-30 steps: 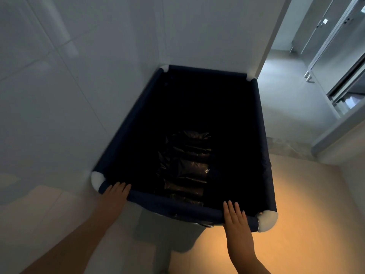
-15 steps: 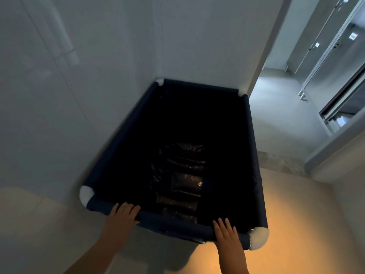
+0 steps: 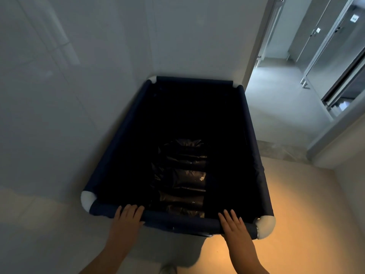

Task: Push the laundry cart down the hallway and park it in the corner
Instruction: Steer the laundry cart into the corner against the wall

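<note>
The laundry cart (image 3: 118, 139) is a deep, dark navy fabric bin with white corner caps. It stands in the corner, its left side along the left wall and its far end at the back wall. A crumpled black plastic bag (image 3: 181, 175) lies at its bottom. My left hand (image 3: 127, 216) lies over the near rail, a little right of the left corner cap. On the same rail, close to the right corner cap, is my right hand (image 3: 235, 228), its fingers stretched over the rail.
A glossy white wall (image 3: 59, 95) runs along the left and a plain wall (image 3: 197, 36) closes the far end. To the right a doorway (image 3: 276, 99) opens onto a grey-floored hall with doors. Beige floor (image 3: 306, 204) lies to the cart's right. A shoe tip (image 3: 167, 269) shows below.
My left hand has slid a little to the right along the near rail, away from the corner cap. The cart stays in the corner; my view has shifted slightly.
</note>
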The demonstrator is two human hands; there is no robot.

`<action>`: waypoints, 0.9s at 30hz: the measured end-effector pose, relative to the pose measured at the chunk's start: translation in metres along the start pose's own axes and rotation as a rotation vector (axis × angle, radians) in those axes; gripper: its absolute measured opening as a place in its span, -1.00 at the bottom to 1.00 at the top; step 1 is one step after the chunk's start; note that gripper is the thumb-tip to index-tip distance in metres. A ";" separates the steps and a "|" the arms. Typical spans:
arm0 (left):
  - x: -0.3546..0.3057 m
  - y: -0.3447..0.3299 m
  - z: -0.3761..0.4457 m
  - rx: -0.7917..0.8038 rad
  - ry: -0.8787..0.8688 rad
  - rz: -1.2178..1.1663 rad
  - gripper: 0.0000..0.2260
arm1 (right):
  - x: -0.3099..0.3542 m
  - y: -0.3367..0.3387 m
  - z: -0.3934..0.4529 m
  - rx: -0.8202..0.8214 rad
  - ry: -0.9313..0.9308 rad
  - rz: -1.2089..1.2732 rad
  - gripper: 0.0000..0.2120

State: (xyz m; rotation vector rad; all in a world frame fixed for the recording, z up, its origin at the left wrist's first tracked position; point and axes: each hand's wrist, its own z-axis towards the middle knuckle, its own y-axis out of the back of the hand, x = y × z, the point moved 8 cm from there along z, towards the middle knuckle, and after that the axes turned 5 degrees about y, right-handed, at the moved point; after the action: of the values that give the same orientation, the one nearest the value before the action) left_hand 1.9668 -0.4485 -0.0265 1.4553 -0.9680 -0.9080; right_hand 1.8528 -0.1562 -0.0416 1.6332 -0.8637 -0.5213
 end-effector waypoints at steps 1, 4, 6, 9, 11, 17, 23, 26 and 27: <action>-0.002 0.001 -0.003 0.013 0.012 -0.013 -0.23 | -0.001 -0.002 -0.004 0.049 -0.013 0.005 -0.33; -0.010 0.009 -0.010 -0.062 0.004 -0.016 -0.24 | 0.000 0.003 -0.012 0.009 -0.016 -0.012 -0.26; -0.015 0.008 -0.015 -0.057 0.008 0.007 -0.24 | -0.001 0.006 -0.016 -0.026 -0.017 0.006 -0.24; -0.018 0.005 -0.019 -0.029 0.031 0.011 -0.25 | -0.002 0.006 -0.020 -0.087 -0.005 0.026 -0.25; -0.018 -0.002 -0.020 -0.001 0.058 0.004 -0.30 | -0.001 0.005 -0.020 -0.115 0.000 0.041 -0.25; -0.026 0.004 -0.021 -0.070 0.124 -0.066 -0.40 | -0.007 0.006 -0.034 -0.283 -0.014 0.271 -0.14; -0.025 -0.002 -0.019 -0.098 0.116 -0.025 -0.57 | -0.009 0.008 -0.032 -0.355 0.134 0.192 -0.12; -0.022 -0.005 -0.010 -0.128 0.086 -0.013 -0.60 | -0.009 0.010 -0.028 -0.347 0.115 0.246 -0.12; -0.020 -0.003 -0.006 -0.121 0.099 -0.029 -0.57 | -0.009 0.012 -0.024 -0.348 0.122 0.246 -0.12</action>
State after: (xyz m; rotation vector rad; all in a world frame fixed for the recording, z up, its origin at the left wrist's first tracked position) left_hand 1.9656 -0.4279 -0.0280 1.4011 -0.8068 -0.8922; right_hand 1.8617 -0.1349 -0.0248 1.2102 -0.8181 -0.3706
